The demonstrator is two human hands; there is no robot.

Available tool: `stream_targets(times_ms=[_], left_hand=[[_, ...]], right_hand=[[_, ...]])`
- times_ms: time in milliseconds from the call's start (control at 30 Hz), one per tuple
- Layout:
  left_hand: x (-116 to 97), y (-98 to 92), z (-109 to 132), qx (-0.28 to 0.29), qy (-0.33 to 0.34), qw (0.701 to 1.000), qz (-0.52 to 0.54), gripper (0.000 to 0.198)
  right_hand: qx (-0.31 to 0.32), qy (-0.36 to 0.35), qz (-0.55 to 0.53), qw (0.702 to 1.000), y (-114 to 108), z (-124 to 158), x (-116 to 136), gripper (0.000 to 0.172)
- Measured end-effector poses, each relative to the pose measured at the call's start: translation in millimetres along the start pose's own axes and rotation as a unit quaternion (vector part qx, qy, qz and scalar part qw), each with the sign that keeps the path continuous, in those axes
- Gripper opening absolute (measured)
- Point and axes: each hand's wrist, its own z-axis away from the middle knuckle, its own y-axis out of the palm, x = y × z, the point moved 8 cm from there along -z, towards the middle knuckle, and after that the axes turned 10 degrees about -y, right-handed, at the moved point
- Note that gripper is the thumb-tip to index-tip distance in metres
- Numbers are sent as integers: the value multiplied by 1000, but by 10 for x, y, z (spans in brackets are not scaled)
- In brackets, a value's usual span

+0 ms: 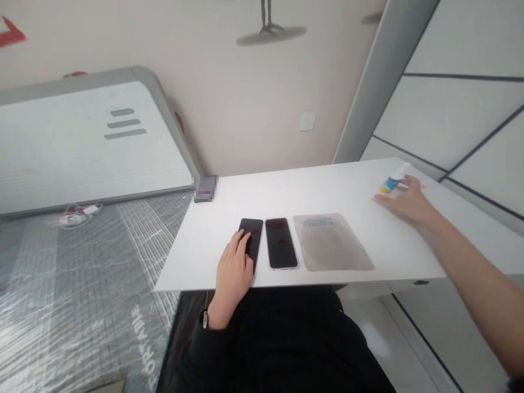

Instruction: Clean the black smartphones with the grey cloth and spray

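My left hand [233, 267] lies over the lower part of a black smartphone [254, 232], fingers on its dark screen and its bottom end hidden. Beside it, a second black smartphone [281, 243] lies face up with a silver rim, untouched. To its right is a flat, grey translucent sheet in a packet [333, 243] with blue print along its top. My right hand [403, 202] is at the far right of the white table [327, 188], against a small white bottle with a blue and yellow label [393, 180]. Whether that hand grips the bottle, I cannot tell.
A small pixelated object [205, 188] sits at the table's far left corner. Left of the table, a large white board [90, 142] with a grey frame leans by the wall, above a plastic-covered grey mat [77, 284]. A wall socket [307, 121] is behind.
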Motion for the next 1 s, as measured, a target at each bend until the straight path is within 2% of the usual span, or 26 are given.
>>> stream_targets(times_ms=[133, 167, 233, 400, 467, 567, 667, 733, 800, 867, 900, 933, 1000], left_hand=[[-13, -61, -24, -21, -22, 999, -30, 48], [-36, -83, -32, -26, -25, 998, -52, 55], [-70, -132, -54, -35, -38, 994, -99, 71], [-15, -186, -137, -14, -69, 989, -130, 70], [60, -185, -172, 8, -68, 993, -98, 72], [192, -225, -209, 53, -74, 996, -12, 76], [251, -332, -216, 103, -102, 983, 114, 79], [187, -395, -208, 127, -118, 962, 209, 75], [19, -383, -190, 153, -125, 927, 318, 69], [-247, -268, -150, 188, -129, 865, 447, 64], [-398, -182, -121, 203, -137, 823, 513, 61], [-553, -74, -82, 220, -153, 768, 582, 60], [-862, 163, 19, 253, -198, 637, 701, 64]], right_hand=[[31, 26, 83, 996, -157, 437, 192, 38], [88, 34, 128, 987, -99, 566, 273, 36], [146, 25, 135, 980, 20, 795, 519, 37], [203, -28, 149, 967, 401, 1091, 1138, 42], [214, -41, 142, 966, 524, 1112, 1256, 34], [232, -35, 115, 965, 614, 1081, 1270, 26], [270, -22, 59, 961, 604, 1034, 1261, 32], [304, -24, 5, 953, 559, 1023, 1346, 40], [327, -1, -106, 939, 503, 1046, 1504, 45], [316, 50, -252, 913, 441, 1093, 1711, 47], [300, 74, -317, 897, 414, 1125, 1826, 46], [283, 84, -364, 884, 390, 1160, 1951, 45], [272, 47, -395, 876, 369, 1246, 2246, 41]])
